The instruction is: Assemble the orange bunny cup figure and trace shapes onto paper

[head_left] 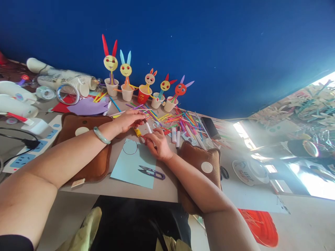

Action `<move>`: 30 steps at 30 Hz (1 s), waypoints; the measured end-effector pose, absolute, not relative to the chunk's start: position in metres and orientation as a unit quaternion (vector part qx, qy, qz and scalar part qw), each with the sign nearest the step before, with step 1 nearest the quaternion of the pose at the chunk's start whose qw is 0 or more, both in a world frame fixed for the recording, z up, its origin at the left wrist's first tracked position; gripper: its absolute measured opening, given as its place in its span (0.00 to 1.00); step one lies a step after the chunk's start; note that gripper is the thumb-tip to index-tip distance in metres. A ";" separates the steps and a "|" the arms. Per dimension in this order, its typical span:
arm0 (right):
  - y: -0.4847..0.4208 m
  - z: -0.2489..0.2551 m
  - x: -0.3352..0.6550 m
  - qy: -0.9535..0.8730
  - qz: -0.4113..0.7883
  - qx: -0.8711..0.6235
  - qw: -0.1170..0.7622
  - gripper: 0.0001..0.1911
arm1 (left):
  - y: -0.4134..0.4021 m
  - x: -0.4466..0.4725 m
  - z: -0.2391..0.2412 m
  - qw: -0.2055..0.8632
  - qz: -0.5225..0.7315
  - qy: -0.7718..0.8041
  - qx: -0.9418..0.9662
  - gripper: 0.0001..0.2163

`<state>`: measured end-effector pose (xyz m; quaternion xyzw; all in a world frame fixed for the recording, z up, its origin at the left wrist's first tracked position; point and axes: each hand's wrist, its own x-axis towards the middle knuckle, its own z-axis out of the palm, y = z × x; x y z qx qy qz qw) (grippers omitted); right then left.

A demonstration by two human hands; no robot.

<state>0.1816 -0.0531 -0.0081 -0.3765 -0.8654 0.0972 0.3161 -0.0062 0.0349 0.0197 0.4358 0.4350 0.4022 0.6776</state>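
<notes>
My left hand and my right hand meet over a white marker pen, fingers pinched on either end of it. Just below lies a light blue paper sheet with a drawn circle. Small purple snips rest on that sheet. A yellow glue stick lies beside my left fingers. A green bangle is on my left wrist, which rests on a brown pad.
Several paper-cup bunny figures stand in a row against the blue wall. Coloured sticks are strewn behind my hands, with more markers, a phone, a second brown pad, a tape roll and stacked cups.
</notes>
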 end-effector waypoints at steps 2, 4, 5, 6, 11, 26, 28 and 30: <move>-0.053 -0.009 0.182 -0.866 0.096 -0.371 0.323 0.13 | 0.033 -0.005 0.021 0.684 0.395 0.429 0.438 0.09; -0.052 -0.009 0.182 -0.866 0.096 -0.358 0.334 0.13 | 0.030 -0.005 0.023 0.694 0.385 0.420 0.440 0.10; -0.052 -0.009 0.182 -0.866 0.098 -0.353 0.341 0.13 | 0.029 -0.004 0.024 0.700 0.382 0.413 0.440 0.10; -0.053 -0.009 0.183 -0.865 0.103 -0.350 0.345 0.13 | 0.028 -0.004 0.025 0.704 0.382 0.406 0.439 0.10; -0.054 -0.010 0.185 -0.857 0.125 -0.348 0.360 0.15 | 0.023 -0.005 0.027 0.713 0.405 0.361 0.444 0.09; -0.058 -0.007 0.183 -0.779 0.258 -0.382 0.425 0.20 | 0.017 -0.001 0.026 0.713 0.417 0.324 0.461 0.11; -0.055 -0.006 0.182 -0.769 0.271 -0.388 0.429 0.20 | 0.018 0.000 0.025 0.704 0.421 0.325 0.470 0.12; -0.053 -0.003 0.182 -0.766 0.250 -0.401 0.436 0.19 | 0.021 0.001 0.021 0.686 0.426 0.335 0.486 0.13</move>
